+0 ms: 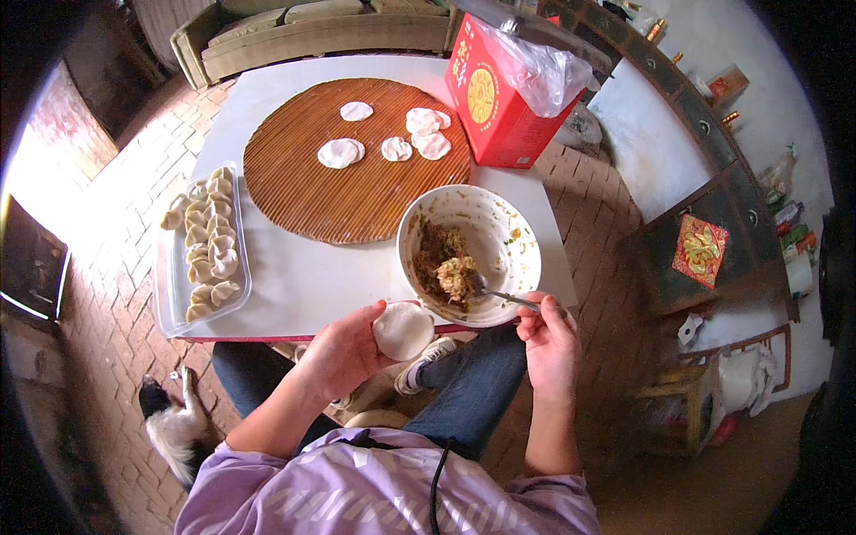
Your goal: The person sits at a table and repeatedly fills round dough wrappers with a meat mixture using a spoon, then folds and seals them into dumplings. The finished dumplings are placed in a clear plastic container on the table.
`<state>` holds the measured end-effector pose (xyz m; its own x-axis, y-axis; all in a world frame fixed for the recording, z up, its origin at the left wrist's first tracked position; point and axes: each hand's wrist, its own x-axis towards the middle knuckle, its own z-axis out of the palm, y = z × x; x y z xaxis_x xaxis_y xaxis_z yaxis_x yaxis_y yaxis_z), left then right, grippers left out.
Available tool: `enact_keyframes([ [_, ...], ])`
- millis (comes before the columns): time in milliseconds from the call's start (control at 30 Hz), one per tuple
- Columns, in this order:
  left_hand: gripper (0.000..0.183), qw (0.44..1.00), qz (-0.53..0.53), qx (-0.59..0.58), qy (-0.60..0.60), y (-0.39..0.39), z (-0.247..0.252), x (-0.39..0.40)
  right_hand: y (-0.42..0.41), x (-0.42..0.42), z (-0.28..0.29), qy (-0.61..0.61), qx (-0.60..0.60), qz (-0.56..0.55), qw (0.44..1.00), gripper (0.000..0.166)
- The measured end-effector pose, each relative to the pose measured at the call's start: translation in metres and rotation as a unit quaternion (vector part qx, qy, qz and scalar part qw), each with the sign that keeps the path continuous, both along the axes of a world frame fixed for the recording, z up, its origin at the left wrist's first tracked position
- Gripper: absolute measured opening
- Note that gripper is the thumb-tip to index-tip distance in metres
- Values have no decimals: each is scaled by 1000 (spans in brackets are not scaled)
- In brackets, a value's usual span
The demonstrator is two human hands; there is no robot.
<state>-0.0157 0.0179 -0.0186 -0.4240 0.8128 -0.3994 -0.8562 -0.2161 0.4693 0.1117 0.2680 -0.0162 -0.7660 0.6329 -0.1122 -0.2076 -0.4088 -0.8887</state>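
Observation:
A round dumpling wrapper point(403, 332) lies flat across the fingers of my left hand point(344, 348), just in front of the table's near edge. My right hand point(552, 341) grips the handle of a metal spoon point(503, 295). The spoon's bowl is inside a white bowl point(521, 221), with a lump of minced filling point(457, 275) on it. More filling clings to the bowl's left side, and bits are smeared on its wall. Beyond the bowl, a round slatted board point(301, 174) carries several loose wrappers point(340, 154), some overlapping.
At the table's left edge, a clear plastic tray point(167, 294) holds rows of folded dumplings point(217, 227). A red box point(488, 100) topped with a plastic bag point(535, 63) stands at the back right. A black-and-white animal point(174, 428) lies on the brick floor at lower left.

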Motion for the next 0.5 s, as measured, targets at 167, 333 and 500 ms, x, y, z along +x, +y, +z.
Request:
enact_keyframes([
  [167,67,998,-36,42,-40,34,27,-16,-5,8,22,49,44,-22,998,29],
  [333,80,986,-51,141,-67,62,38,-23,-25,23,39,42,543,-23,838,21],
  [500,77,988,-20,128,-79,71,37,-27,-29,31,47,61,789,62,609,23],
])
